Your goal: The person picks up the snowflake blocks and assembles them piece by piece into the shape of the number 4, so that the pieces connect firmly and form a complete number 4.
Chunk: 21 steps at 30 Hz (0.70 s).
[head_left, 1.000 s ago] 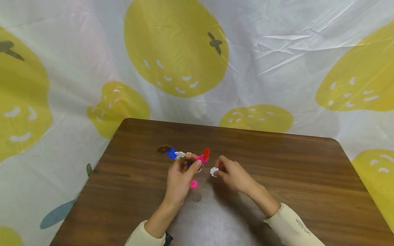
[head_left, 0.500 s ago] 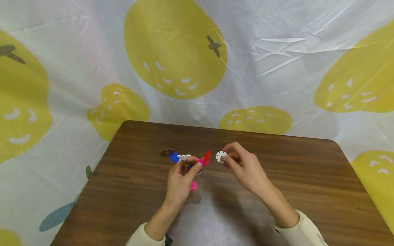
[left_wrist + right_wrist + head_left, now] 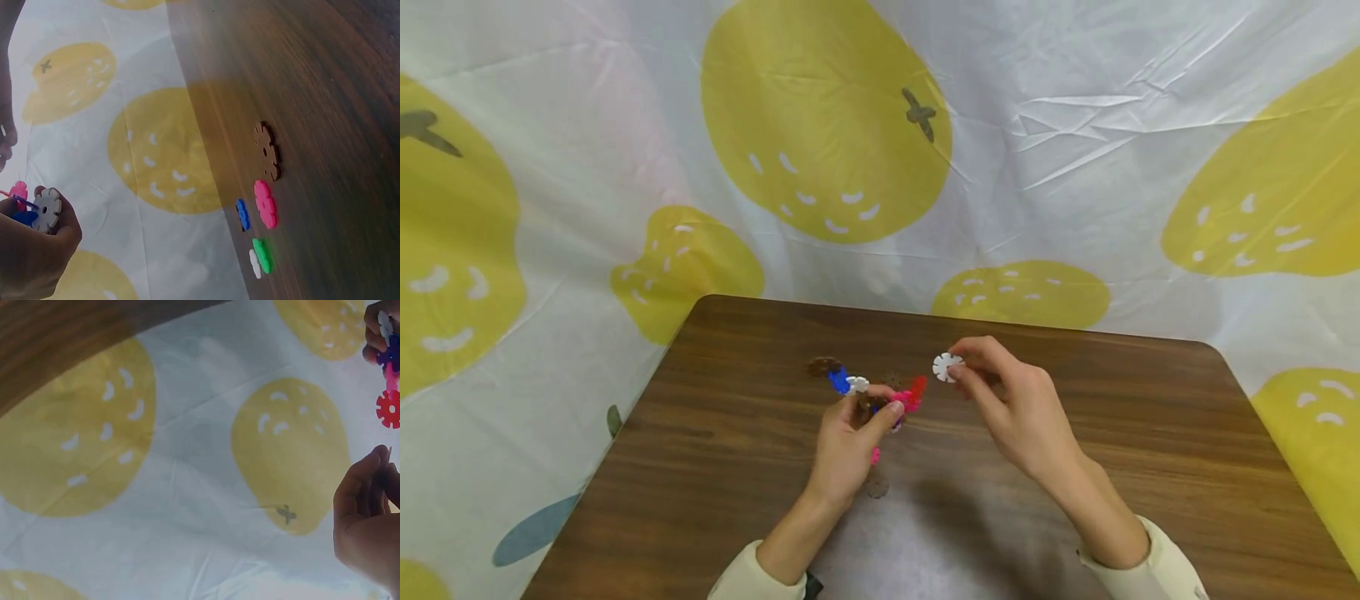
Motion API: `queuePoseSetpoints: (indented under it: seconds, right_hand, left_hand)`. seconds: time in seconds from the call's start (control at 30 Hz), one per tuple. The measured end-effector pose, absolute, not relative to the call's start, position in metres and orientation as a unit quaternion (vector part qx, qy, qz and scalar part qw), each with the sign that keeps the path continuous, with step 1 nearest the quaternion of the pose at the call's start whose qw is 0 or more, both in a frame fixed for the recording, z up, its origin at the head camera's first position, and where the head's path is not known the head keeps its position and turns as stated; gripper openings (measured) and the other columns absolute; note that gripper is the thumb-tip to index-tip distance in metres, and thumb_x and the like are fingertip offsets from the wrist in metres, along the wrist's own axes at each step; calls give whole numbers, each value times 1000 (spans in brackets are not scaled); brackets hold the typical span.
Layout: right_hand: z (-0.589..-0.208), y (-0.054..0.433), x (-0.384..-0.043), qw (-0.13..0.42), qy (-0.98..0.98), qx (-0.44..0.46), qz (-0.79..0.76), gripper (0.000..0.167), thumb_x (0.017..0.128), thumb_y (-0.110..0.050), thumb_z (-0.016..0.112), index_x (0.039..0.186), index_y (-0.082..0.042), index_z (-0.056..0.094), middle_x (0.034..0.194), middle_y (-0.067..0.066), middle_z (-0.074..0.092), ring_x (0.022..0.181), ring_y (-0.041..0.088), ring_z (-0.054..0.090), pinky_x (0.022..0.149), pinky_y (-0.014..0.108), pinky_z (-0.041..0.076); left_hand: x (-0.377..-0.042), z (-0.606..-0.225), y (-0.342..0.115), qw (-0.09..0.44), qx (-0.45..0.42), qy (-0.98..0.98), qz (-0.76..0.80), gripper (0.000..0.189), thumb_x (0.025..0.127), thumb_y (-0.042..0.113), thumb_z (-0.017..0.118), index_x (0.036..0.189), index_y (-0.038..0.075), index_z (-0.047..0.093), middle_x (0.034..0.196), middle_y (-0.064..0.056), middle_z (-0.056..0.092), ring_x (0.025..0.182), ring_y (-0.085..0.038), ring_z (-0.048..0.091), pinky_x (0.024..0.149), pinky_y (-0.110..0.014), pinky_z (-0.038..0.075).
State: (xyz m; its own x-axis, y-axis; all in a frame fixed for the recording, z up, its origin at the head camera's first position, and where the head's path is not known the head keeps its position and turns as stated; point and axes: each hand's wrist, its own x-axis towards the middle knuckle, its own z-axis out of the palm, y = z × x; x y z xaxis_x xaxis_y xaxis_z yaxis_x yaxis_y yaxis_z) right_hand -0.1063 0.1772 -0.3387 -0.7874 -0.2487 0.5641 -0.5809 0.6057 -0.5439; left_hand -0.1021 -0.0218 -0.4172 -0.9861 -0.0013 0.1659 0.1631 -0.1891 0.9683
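Observation:
My left hand (image 3: 844, 454) grips a joined chain of notched plastic discs. Its far end shows a brown disc (image 3: 824, 366), a blue disc (image 3: 838, 381) and a white disc (image 3: 857, 384). Toward the right, a pink disc (image 3: 907, 402) carries a red disc (image 3: 920, 387); fingers hide part of the middle. Between thumb and fingers, my right hand (image 3: 1030, 412) pinches a loose white notched disc (image 3: 945, 367) above the table, a short way right of the red one. In the right wrist view a gap separates the red disc (image 3: 390, 409) from the right fingertips.
Loose discs lie on the brown wooden table (image 3: 760, 467): in the left wrist view a brown disc (image 3: 267, 151), a pink disc (image 3: 265, 204), a blue disc (image 3: 242, 214), a green disc (image 3: 262, 255) and a white disc (image 3: 255, 264). A fruit-patterned curtain (image 3: 1045, 167) hangs behind.
My right hand has risen and moved away to the right with the white disc, now seen more face-on. The left hand has shifted slightly right with the chain.

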Motion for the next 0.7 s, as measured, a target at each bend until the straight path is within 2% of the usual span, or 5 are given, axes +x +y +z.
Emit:
queuePoseSetpoints:
  seconds: [0.13,0.27,0.47,0.7]
  right_hand:
    - [-335,175,-105,266,-861,274,335,20,94,-6,73,113,-12,70,88,-3,76,76,6,68,71,13,54]
    - [-332,173,-106,300,-851,299,310,18,93,-6,74,111,-9,73,92,0,76,78,9,68,73,19,54]
    - [-332,173,-106,312,-853,301,291,18,92,-7,75,110,-9,75,97,-1,78,82,11,72,75,28,58]
    - [-338,172,-109,316,-852,305,286,20,90,-4,77,109,-9,75,97,0,78,84,12,74,75,29,59]
  left_hand:
    - [-102,-416,-19,44,-76,-627,-774,17,93,-3,70,109,-7,68,101,-17,71,82,-7,65,75,-18,53]
    - [-102,-415,-17,43,-83,-622,-777,16,93,-3,69,109,-8,67,104,-21,70,84,-7,66,77,-18,54]
    - [-103,-414,-16,43,-85,-629,-772,16,94,-1,70,109,-7,67,104,-19,70,85,-8,66,78,-19,54]
    - [-104,-411,-15,47,-93,-630,-770,15,95,1,69,109,-5,68,106,-16,70,88,-8,65,79,-20,54]
